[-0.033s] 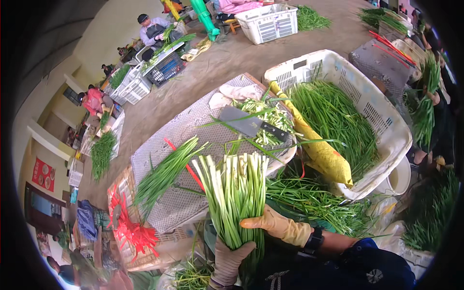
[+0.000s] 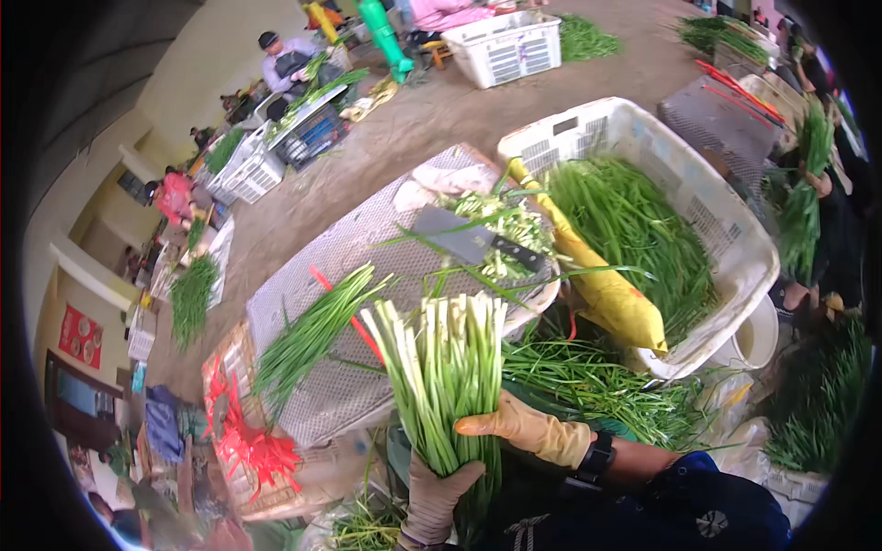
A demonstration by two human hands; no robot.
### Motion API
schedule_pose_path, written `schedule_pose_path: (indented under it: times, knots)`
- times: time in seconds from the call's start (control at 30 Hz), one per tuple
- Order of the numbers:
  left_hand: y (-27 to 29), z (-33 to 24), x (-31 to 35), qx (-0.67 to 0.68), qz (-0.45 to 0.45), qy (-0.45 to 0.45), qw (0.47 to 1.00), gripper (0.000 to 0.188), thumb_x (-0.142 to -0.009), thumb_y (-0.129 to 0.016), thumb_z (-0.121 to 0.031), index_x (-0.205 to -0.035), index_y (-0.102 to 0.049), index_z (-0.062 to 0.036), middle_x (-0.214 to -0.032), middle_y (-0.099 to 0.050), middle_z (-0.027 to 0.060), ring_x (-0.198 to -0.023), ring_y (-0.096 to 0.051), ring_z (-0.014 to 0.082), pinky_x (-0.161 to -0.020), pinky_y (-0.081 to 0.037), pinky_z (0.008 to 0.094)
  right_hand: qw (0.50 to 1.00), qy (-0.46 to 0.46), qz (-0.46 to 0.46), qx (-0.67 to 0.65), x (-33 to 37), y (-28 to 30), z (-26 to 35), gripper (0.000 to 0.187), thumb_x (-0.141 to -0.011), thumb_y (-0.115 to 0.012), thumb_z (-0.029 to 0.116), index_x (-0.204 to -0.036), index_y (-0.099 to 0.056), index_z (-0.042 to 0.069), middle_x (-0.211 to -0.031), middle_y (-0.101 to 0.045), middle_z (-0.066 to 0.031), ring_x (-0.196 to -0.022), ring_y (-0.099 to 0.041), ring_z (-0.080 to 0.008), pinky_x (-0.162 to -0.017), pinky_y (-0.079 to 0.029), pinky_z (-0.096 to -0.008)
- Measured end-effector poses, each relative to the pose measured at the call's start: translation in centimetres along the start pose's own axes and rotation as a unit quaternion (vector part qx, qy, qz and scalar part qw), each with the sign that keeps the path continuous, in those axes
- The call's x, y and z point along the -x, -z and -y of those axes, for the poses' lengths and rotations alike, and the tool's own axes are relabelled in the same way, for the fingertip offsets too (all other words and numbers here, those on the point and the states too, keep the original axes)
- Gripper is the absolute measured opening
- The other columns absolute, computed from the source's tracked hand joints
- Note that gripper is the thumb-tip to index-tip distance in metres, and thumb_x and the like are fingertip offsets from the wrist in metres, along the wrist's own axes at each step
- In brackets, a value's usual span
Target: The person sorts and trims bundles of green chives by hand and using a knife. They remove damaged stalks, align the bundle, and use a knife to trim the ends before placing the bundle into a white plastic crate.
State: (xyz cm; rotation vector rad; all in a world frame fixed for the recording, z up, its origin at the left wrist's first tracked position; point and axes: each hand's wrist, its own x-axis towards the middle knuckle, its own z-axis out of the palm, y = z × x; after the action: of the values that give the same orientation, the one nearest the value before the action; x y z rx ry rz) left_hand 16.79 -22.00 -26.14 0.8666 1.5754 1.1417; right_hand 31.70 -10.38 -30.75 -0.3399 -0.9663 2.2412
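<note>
My left hand (image 2: pixel 435 500), in a greyish knit glove, is closed around the lower part of a thick bunch of garlic chives (image 2: pixel 441 386). The pale cut stem ends point up and fan out at the top. My right hand (image 2: pixel 533 433), in a yellowish rubber glove, grips the bunch from its right side with the thumb laid across the front. Just beyond, a smaller bunch of chives (image 2: pixel 317 326) lies on a grey patterned mat (image 2: pixel 322 243) over a red strip (image 2: pixel 367 340). A cleaver (image 2: pixel 459 234) with a black handle rests among chopped stem ends (image 2: pixel 501 216).
A white plastic crate (image 2: pixel 735 266) of loose chives (image 2: pixel 634 239) stands at right, with a yellow roll (image 2: pixel 597 285) along its near side. Red ties (image 2: pixel 253 450) lie at lower left. More chives (image 2: pixel 606 386) sit below the crate. Other people (image 2: pixel 289 64) work farther off.
The view has shifted very slightly, and the stem ends have tipped a little to the left. Both hands keep their hold on the chives.
</note>
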Motion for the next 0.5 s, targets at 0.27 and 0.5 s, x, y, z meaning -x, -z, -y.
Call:
schedule_pose_path:
  times: [0.27, 0.5]
  knots:
    - [-1.2, 0.2, -0.8, -0.055, 0.123, 0.034, 0.99, 0.049, -0.084, -0.077, -0.001, -0.131, -0.064, -0.0038, -0.114, -0.071, 0.0096, -0.102, -0.067, 0.0236, -0.09, -0.056, 0.0359, 0.99, -0.024, -0.054, 0.124, -1.3, 0.2, 0.1, 0.086, -0.088, -0.083, 0.047, -0.152, -0.045, 0.004, -0.137, -0.061, -0.0093, -0.127, -0.054, -0.0208, -0.11, -0.043, -0.0357]
    - [-4.2, -2.9, -7.0, -0.054, 0.224, -0.032, 0.973, 0.057, -0.082, -0.079, -0.006, -0.135, -0.057, -0.0042, -0.121, -0.066, 0.0107, -0.109, -0.064, 0.0243, -0.095, -0.054, 0.0379, 0.954, 0.068, -0.15, 0.252, -0.5, 0.4, 1.8, 0.131, -0.077, -0.085, 0.064, -0.163, -0.011, 0.0, -0.159, -0.038, -0.0247, -0.148, -0.036, -0.0332, -0.122, -0.029, -0.0398]
